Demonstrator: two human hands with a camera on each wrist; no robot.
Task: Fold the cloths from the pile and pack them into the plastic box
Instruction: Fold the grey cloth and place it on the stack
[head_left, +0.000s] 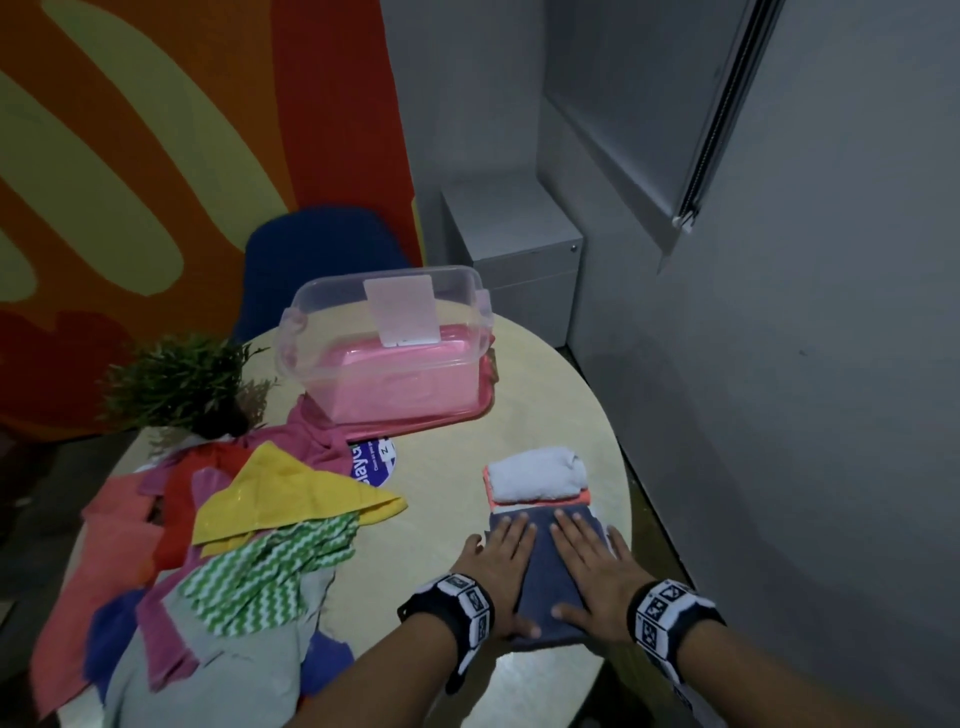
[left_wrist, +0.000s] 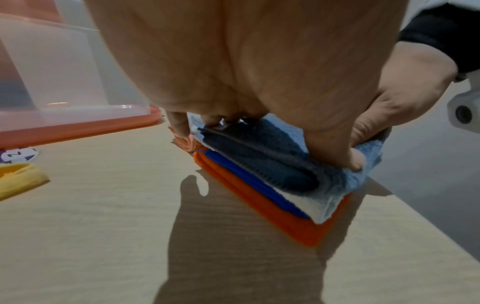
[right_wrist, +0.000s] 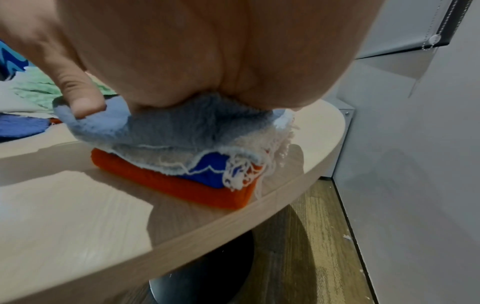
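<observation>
Left hand (head_left: 503, 564) and right hand (head_left: 587, 558) flat on grey folded cloth (head_left: 545, 577), white cloth (head_left: 537, 474) just beyond, loose pile (head_left: 228, 551) left

I read this as an office corner: a grey filing cabinet (head_left: 519, 254) behind the round table (head_left: 452, 431), roller blind (head_left: 649, 104) above the cabinet

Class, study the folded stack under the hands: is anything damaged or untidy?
Yes. In the right wrist view, the grey-blue cloth pressed by the right hand has a frayed corner: loose white threads hang over the blue cloth and orange cloth beneath. The left hand presses too.
</observation>
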